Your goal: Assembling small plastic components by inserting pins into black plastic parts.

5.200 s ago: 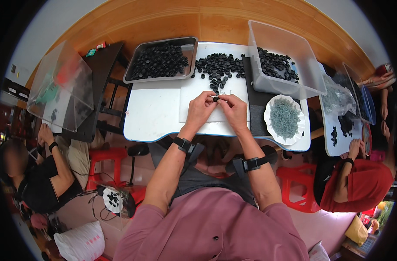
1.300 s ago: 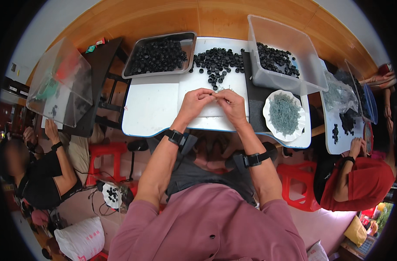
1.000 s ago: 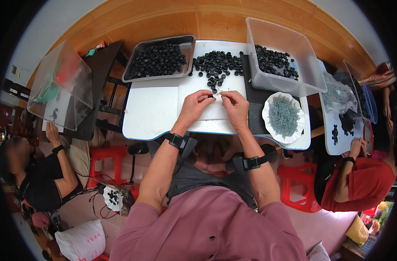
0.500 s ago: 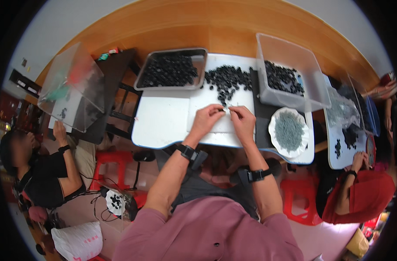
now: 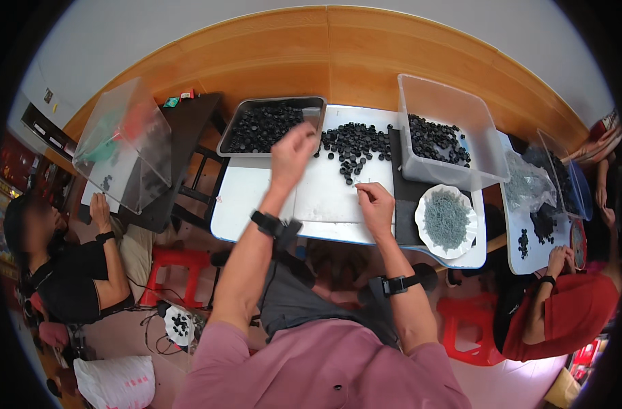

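Observation:
My left hand [image 5: 292, 155] is raised over the near right corner of a metal tray [image 5: 224, 146] filled with small round black caps [image 5: 260, 128]. Motion blurs its fingers, and nothing can be made out in them. Low over the white table [image 5: 256, 201], my right hand [image 5: 376, 208] has thumb and fingertips pinched together. What the pinch holds, if anything, is too small to make out. Just beyond it lies a loose heap of black caps [image 5: 355, 143], trailing toward my fingertips.
A clear plastic bin [image 5: 488, 167] with black caps stands right of the heap. Nearer me, a white scalloped dish [image 5: 472, 235] holds many small grey-green pieces. Co-workers sit at left [image 5: 72, 279] and right [image 5: 563, 317]. A red stool [image 5: 181, 262] stands on the floor at left.
My left hand has left my right hand and moved up and left to the tray. My right hand stays near the heap, still pinched. The view has shifted slightly.

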The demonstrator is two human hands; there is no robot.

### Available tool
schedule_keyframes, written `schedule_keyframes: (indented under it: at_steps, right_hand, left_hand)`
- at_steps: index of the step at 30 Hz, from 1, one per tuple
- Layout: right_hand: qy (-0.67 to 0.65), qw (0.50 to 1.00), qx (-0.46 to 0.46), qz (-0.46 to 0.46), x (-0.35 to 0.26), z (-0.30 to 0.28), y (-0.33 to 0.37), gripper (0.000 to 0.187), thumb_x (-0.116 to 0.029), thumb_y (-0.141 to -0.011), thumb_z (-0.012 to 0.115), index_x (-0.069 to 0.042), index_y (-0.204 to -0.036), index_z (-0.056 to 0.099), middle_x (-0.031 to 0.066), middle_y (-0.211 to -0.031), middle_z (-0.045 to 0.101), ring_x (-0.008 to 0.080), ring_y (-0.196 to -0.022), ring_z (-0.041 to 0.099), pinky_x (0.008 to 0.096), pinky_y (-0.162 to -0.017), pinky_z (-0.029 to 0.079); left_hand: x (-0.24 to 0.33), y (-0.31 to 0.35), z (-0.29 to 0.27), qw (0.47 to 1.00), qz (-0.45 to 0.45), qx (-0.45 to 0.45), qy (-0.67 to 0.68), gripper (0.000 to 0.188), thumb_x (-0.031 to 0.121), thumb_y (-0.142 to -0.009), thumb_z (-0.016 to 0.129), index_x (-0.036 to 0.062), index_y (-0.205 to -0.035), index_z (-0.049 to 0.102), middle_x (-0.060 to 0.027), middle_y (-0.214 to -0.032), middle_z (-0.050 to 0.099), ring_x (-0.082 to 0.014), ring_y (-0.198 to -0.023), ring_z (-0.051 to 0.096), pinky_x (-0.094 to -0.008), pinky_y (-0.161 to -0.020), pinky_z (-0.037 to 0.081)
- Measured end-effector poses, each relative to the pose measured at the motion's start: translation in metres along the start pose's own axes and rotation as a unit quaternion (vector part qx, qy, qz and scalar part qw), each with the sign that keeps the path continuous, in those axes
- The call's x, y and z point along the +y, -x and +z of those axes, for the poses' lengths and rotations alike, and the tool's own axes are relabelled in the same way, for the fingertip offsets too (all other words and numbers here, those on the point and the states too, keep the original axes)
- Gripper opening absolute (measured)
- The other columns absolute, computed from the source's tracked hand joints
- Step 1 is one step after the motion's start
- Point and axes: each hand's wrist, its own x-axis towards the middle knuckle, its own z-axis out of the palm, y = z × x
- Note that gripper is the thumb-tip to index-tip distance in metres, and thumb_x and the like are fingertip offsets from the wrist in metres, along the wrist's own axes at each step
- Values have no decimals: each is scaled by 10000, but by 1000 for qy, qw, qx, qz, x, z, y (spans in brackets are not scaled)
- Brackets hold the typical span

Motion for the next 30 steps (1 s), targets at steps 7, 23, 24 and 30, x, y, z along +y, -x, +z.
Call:
schedule_keyframes:
  at_steps: [7, 23, 24, 30]
  right_hand:
    - [7, 1000, 10, 9, 4, -6, 2, 115, 24, -878, 682, -16, -943, 768, 91, -810, 697, 143, -643, 627, 280, -596, 481]
    - [30, 1000, -4, 3, 6, 0, 5, 115, 16, -884, 695, -13, -972, 762, 96, -818, 699, 161, -632, 630, 288, -594, 489]
    - [32, 999, -3, -6, 4, -2, 4, 116, 16, -884, 694, -13, -975, 761, 95, -816, 697, 160, -630, 627, 289, -592, 487]
    - [38, 999, 4, -7, 0, -3, 3, 118, 19, -888, 698, -7, -977, 772, 59, -818, 706, 96, -636, 602, 249, -590, 465]
  left_hand:
    - [9, -3, -1, 998, -13, -1, -63, 325, 196, -934, 733, 31, -1209, 677, -146, -1153, 713, -216, -904, 675, -323, -759, 545]
    - [-1, 70, 60, 956, -92, -158, -230, 358, 235, -889, 747, 142, -1228, 681, -110, -766, 721, -338, -756, 711, -461, -680, 542]
    - [-5, 68, 62, 957, -91, -158, -226, 358, 235, -889, 747, 142, -1228, 681, -110, -766, 721, -338, -756, 711, -461, -680, 542]
    - [-13, 70, 71, 962, -64, -110, -241, 318, 259, -912, 739, 157, -1205, 670, -85, -702, 698, -327, -695, 701, -458, -606, 514]
